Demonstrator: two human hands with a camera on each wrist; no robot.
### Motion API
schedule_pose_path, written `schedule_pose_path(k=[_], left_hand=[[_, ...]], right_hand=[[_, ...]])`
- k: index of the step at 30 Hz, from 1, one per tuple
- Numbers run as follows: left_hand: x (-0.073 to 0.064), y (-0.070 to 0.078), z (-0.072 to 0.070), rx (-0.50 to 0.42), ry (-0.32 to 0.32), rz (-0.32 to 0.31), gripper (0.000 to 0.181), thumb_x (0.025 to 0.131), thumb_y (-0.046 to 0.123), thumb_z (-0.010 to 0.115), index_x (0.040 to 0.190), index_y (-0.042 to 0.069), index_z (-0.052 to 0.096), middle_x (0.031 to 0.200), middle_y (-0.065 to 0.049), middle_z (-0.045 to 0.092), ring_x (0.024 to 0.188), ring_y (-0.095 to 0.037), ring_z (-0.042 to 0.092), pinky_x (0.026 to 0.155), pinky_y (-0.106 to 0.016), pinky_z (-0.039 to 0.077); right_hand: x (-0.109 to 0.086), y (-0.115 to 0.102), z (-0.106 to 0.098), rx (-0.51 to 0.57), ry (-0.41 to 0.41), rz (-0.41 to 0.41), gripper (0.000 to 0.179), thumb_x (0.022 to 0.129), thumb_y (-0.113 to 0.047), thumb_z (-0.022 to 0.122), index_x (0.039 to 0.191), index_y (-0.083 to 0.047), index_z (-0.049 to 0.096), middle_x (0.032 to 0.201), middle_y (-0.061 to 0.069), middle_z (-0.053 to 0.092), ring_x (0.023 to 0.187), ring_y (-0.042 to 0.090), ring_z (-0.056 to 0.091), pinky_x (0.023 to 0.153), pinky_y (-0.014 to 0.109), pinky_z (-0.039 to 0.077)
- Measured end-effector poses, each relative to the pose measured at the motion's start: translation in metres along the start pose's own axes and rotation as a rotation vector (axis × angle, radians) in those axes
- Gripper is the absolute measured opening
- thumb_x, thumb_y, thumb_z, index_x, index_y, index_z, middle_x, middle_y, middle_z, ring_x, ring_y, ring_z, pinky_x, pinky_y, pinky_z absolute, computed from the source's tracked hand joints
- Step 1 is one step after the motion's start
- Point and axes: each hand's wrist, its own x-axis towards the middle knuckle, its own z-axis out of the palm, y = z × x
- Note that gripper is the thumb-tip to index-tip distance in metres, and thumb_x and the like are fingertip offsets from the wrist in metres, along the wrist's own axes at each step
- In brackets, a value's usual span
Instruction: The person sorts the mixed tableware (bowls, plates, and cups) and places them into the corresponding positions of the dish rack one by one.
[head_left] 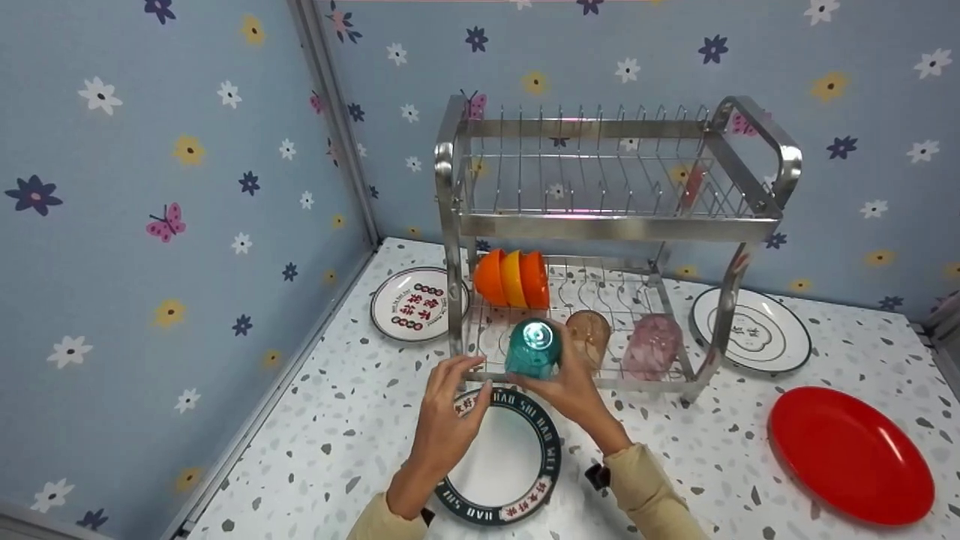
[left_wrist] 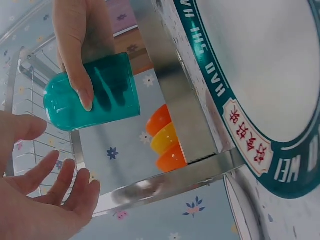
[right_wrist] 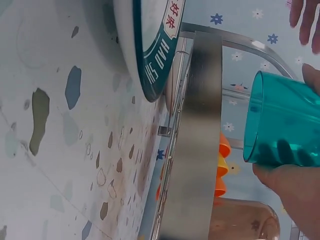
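A teal see-through cup (head_left: 534, 349) is upside down at the front of the rack's lower tier, gripped by my right hand (head_left: 571, 386). The right wrist view shows the cup (right_wrist: 285, 120) with fingers visible through its wall. My left hand (head_left: 448, 416) hovers left of the cup, fingers spread and apart from it, above the dark-rimmed plate (head_left: 551, 450). An amber cup (head_left: 589, 337) and a pink cup (head_left: 654, 346) stand upside down on the lower tier, right of the teal one. Orange and yellow bowls (head_left: 512, 278) lean nested behind.
The two-tier metal dish rack (head_left: 622, 226) stands near the back wall. A patterned white plate (head_left: 390, 319) lies to its left, and another white plate (head_left: 780, 352) to its right. A red oval plate (head_left: 851, 457) lies at the right on the speckled tabletop (head_left: 315, 465).
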Motion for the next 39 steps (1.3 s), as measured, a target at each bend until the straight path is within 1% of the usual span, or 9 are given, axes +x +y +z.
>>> schedule_pose_path(k=[6,11,17,19,22,26,33,36,39], left_hand=[[-0.007,-0.01,-0.003,0.001,0.046,-0.069,0.032,0.093,0.003,0.075,0.124,0.005,0.067,0.121,-0.007,0.063,0.116,-0.025,0.06,0.097,-0.047,0.051],[-0.014,-0.014,-0.007,-0.017,0.103,-0.162,0.03,0.094,0.002,0.073,0.124,0.002,0.067,0.12,-0.009,0.063,0.113,-0.026,0.061,0.092,-0.051,0.051],[-0.023,-0.019,-0.009,-0.05,0.162,-0.35,0.037,0.095,0.005,0.072,0.13,-0.003,0.06,0.118,-0.015,0.062,0.111,-0.03,0.06,0.093,-0.052,0.051],[-0.027,-0.021,-0.009,-0.061,0.174,-0.413,0.041,0.096,0.007,0.072,0.133,-0.003,0.057,0.118,-0.015,0.061,0.112,-0.032,0.059,0.095,-0.052,0.051],[-0.033,-0.024,-0.007,-0.066,0.182,-0.485,0.045,0.096,0.009,0.072,0.136,-0.004,0.054,0.121,-0.019,0.059,0.116,-0.035,0.057,0.098,-0.053,0.048],[-0.04,-0.023,-0.006,-0.067,0.146,-0.556,0.048,0.097,0.012,0.071,0.139,-0.003,0.051,0.126,-0.024,0.055,0.12,-0.039,0.055,0.103,-0.054,0.045],[-0.053,-0.022,-0.004,-0.043,0.051,-0.64,0.054,0.097,0.019,0.072,0.141,-0.002,0.048,0.129,-0.027,0.05,0.124,-0.042,0.051,0.106,-0.057,0.041],[-0.056,-0.022,-0.003,-0.03,0.009,-0.681,0.059,0.097,0.021,0.072,0.144,-0.001,0.045,0.134,-0.028,0.048,0.128,-0.044,0.05,0.106,-0.059,0.041],[-0.058,-0.021,-0.002,-0.022,-0.034,-0.704,0.063,0.097,0.022,0.072,0.147,-0.001,0.042,0.138,-0.03,0.044,0.13,-0.047,0.048,0.106,-0.062,0.04]], right_hand=[[0.007,0.004,0.005,0.0,0.004,0.019,0.095,0.075,-0.014,0.094,0.151,-0.006,0.038,0.146,0.013,0.051,0.133,0.031,0.051,0.111,0.054,0.041],[0.012,0.007,0.009,0.008,0.018,0.035,0.092,0.076,-0.015,0.093,0.149,-0.003,0.038,0.144,0.016,0.051,0.133,0.035,0.05,0.111,0.057,0.041],[0.016,0.012,0.016,0.04,0.024,0.072,0.09,0.077,-0.013,0.092,0.147,-0.002,0.037,0.145,0.017,0.05,0.133,0.036,0.05,0.111,0.057,0.041],[0.017,0.013,0.018,0.041,0.026,0.082,0.091,0.077,-0.014,0.092,0.148,-0.004,0.036,0.145,0.016,0.05,0.134,0.035,0.05,0.111,0.056,0.04],[0.02,0.015,0.021,0.04,0.03,0.103,0.091,0.078,-0.018,0.092,0.148,-0.007,0.036,0.146,0.013,0.051,0.133,0.033,0.051,0.111,0.055,0.041],[0.023,0.019,0.024,0.039,0.043,0.107,0.088,0.078,-0.017,0.092,0.146,-0.01,0.037,0.144,0.012,0.053,0.132,0.032,0.052,0.111,0.055,0.042],[0.027,0.025,0.027,0.006,0.069,0.086,0.089,0.076,-0.016,0.093,0.145,-0.004,0.038,0.14,0.018,0.053,0.127,0.036,0.053,0.106,0.056,0.045],[0.027,0.026,0.027,-0.006,0.059,0.103,0.092,0.076,-0.017,0.093,0.147,-0.004,0.036,0.142,0.019,0.051,0.128,0.037,0.052,0.107,0.056,0.044],[0.026,0.027,0.026,-0.011,0.045,0.141,0.093,0.078,-0.017,0.093,0.149,-0.005,0.034,0.144,0.019,0.05,0.13,0.038,0.052,0.108,0.056,0.044]])
